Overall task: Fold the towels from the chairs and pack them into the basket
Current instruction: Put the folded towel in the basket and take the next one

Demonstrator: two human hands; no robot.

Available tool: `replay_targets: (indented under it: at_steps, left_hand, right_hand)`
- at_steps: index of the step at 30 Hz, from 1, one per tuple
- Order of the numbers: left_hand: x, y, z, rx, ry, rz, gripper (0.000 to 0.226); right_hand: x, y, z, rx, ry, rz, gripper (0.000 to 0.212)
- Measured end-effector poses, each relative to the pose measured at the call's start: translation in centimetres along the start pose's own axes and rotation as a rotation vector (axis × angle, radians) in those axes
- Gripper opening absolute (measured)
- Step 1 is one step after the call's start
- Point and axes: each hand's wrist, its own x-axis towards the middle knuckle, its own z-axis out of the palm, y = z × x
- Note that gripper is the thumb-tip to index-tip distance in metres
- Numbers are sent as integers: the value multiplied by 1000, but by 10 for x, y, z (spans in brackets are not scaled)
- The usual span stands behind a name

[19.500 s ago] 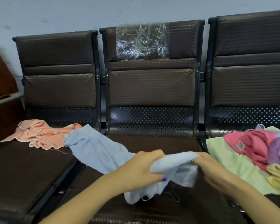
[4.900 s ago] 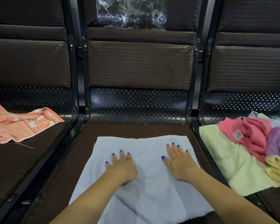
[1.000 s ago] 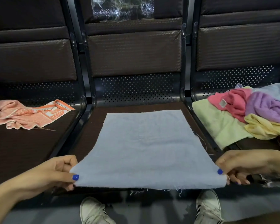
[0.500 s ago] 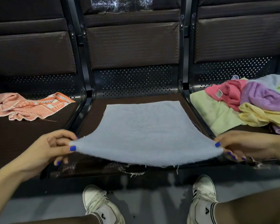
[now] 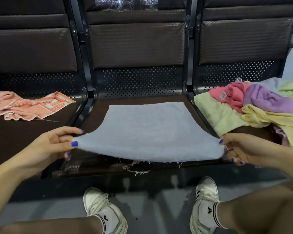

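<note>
Between the two hands, a pale blue rectangular terry towel (image 5: 147,130) spans the brown padded middle seat (image 5: 98,108); its far edge lies flat on the cushion, its near edge is lifted clear. Left hand (image 5: 49,146): thumb and fingers pinch the near left corner. Right hand (image 5: 243,149): thumb and fingers pinch the near right corner. Beyond the left hand, a crumpled orange-and-white patterned towel (image 5: 29,107) rests on the neighbouring seat. Beyond the right hand, a heap of loose towels: pale green (image 5: 216,112), pink (image 5: 232,95), purple (image 5: 267,100) and yellow (image 5: 274,119). Below the hands, two white sneakers (image 5: 105,210) stand on grey floor.
</note>
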Motion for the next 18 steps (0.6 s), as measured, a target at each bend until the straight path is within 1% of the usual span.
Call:
replay_targets:
  at_steps: [1,2,3,4,5,7,11,12,13,15,16,18]
  left_hand:
    - [-2,0,-1,48,-48,-45,79]
    - [-3,-1,-1,100,-86,-94,78]
    - [-5,-2,-2,147,-119,-136,77]
    - [-6,-3,-3,187,-149,-174,77]
    - [-7,-6,-4,219,-179,-208,76]
    - [-8,-9,-6,261,-230,-264,74]
    - [-10,-16,-10,385,-314,-336,71]
    - [-11,-17,-10,418,-332,-351,70]
    - [-12,-17,-9,451,-344,-357,69]
    - [-12,-20,-5,542,-309,-313,60]
    - [-11,-25,-2,625,-248,-228,56]
    - [-6,-37,5,922,-114,62,56]
  right_hand:
    - [-9,7,7,-16,-50,90,25]
    - [-15,5,30,-95,-29,161,26]
    - [-24,5,35,-151,-39,186,26]
    - [-22,13,38,-181,-21,186,24]
    - [-27,14,41,-158,-32,192,23]
    - [-31,13,44,-197,20,190,24]
    - [-31,33,61,-550,126,154,23]
    - [-30,39,63,-594,150,159,22]
    - [-30,46,66,-585,167,186,21]
    - [-29,58,75,-479,196,244,21]
    - [-27,65,81,-399,202,267,20]
    - [-23,76,97,-183,228,280,13]
